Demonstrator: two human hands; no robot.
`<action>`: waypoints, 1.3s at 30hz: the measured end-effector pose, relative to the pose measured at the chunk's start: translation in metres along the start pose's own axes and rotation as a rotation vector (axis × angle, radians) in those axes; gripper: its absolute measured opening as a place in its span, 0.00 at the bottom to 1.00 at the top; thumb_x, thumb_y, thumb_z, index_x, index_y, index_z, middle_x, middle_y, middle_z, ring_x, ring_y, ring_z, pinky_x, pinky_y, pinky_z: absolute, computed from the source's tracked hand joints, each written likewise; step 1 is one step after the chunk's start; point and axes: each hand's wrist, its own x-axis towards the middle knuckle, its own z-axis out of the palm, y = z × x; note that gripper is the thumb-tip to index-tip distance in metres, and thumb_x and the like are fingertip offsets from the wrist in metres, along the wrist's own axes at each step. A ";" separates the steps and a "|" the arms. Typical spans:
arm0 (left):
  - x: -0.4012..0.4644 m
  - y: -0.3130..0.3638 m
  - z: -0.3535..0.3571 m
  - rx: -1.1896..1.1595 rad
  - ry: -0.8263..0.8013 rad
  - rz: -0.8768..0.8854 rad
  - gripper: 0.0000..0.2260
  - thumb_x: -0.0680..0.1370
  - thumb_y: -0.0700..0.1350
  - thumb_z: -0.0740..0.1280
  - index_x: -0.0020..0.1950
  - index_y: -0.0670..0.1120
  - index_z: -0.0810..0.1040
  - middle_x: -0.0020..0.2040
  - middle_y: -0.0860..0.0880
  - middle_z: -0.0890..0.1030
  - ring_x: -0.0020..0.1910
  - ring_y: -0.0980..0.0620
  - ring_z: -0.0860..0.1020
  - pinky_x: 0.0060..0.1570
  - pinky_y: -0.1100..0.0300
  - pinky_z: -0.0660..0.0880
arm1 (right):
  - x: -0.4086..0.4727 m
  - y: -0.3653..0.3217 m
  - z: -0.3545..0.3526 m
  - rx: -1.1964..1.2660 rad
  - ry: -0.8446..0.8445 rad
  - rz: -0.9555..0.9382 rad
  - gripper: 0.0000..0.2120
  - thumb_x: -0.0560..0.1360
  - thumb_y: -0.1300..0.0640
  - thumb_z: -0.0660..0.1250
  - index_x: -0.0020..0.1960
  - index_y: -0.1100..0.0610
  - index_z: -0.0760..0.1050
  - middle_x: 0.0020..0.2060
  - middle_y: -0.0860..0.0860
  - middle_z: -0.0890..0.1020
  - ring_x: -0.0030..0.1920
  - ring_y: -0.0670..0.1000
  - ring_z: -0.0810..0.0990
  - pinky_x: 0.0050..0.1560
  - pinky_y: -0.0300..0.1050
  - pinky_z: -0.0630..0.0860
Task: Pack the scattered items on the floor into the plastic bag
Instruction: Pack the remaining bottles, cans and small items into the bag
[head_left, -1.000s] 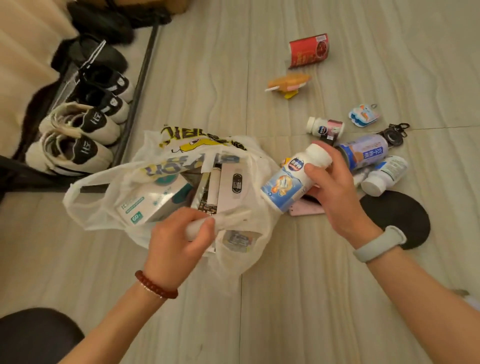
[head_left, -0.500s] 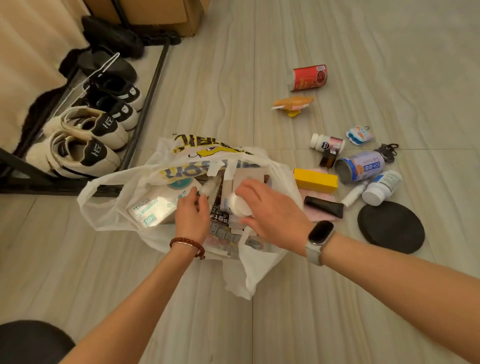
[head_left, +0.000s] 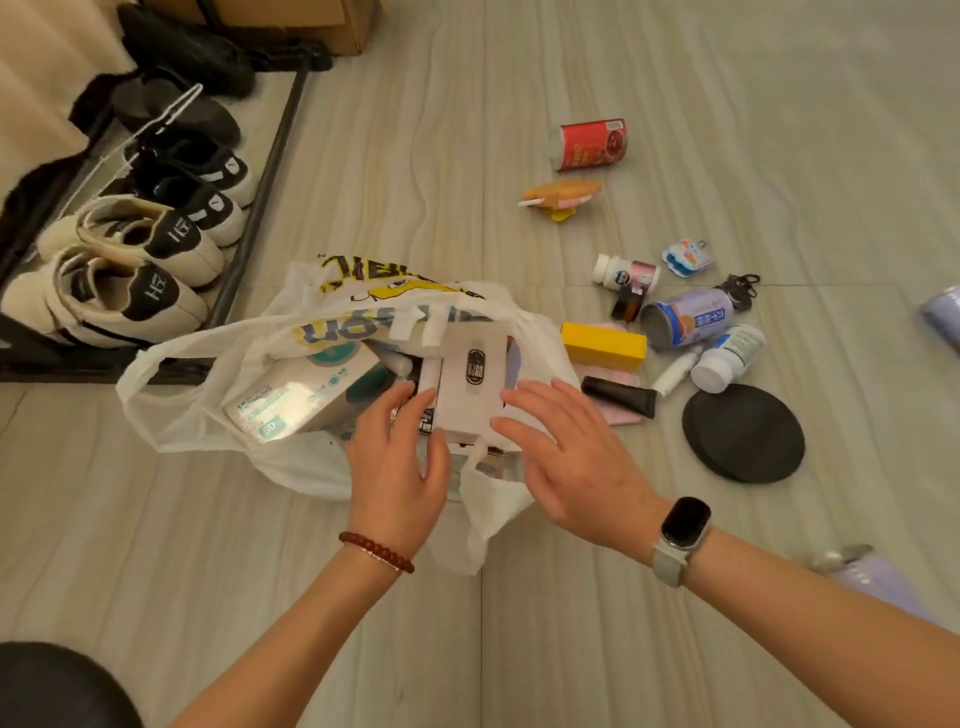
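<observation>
A white plastic bag lies open on the floor, holding a white box, a tissue pack and other packs. My left hand rests at the bag's near edge with fingers apart, holding nothing. My right hand hovers flat and spread over the bag's right side, also holding nothing. On the floor to the right lie a yellow box, a black tube, a blue can, two white bottles, a red can and an orange toy.
A shoe rack with several shoes stands at the left. A black round disc lies right of the bag. A small blue-white charm and a black keyring lie further right. A cardboard box sits at the top.
My right hand carried a white bottle into the bag and let it go; it is out of sight now. Both hands have opened and drawn back to the bag's near side.
</observation>
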 end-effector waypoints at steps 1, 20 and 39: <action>0.001 0.010 0.001 -0.009 0.016 0.052 0.17 0.74 0.47 0.57 0.61 0.46 0.71 0.61 0.40 0.74 0.60 0.47 0.69 0.57 0.49 0.68 | -0.010 0.005 -0.007 0.034 0.043 0.057 0.18 0.71 0.61 0.57 0.60 0.57 0.68 0.61 0.57 0.75 0.64 0.55 0.69 0.68 0.53 0.64; -0.030 0.192 0.127 0.327 -0.917 0.796 0.24 0.77 0.51 0.58 0.71 0.46 0.60 0.69 0.46 0.64 0.67 0.45 0.63 0.62 0.51 0.66 | -0.235 0.111 -0.094 0.237 -0.177 1.301 0.30 0.74 0.51 0.65 0.72 0.57 0.58 0.65 0.59 0.69 0.65 0.59 0.66 0.64 0.50 0.64; -0.056 0.156 0.200 0.195 -1.095 0.556 0.15 0.75 0.51 0.64 0.58 0.44 0.70 0.59 0.47 0.75 0.57 0.47 0.72 0.53 0.53 0.72 | -0.248 0.093 -0.066 0.088 -0.292 1.173 0.38 0.67 0.46 0.60 0.74 0.50 0.51 0.61 0.54 0.70 0.59 0.57 0.68 0.56 0.49 0.67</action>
